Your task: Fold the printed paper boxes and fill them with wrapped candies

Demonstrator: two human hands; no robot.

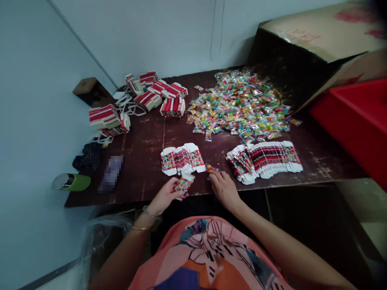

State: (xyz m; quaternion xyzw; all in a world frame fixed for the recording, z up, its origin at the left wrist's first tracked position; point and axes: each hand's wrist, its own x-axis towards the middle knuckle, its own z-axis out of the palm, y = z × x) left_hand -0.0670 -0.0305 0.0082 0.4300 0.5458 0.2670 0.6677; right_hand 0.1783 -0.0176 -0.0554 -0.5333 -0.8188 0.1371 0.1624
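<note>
Holding a small printed carton [184, 184] at the near edge of the dark worktop [145, 161], the left hand [165, 197] curls its fingers closed around it. The right hand [222, 187] rests just beside it, fingers loosely bent, fingertips touching a wrapped sweet [211, 169] on the worktop. Behind the hands lies a short fan of flat cartons [182, 159]; a longer row of flat cartons [266, 159] lies to the right. Farther back spreads a heap of wrapped sweets [242, 104].
</note>
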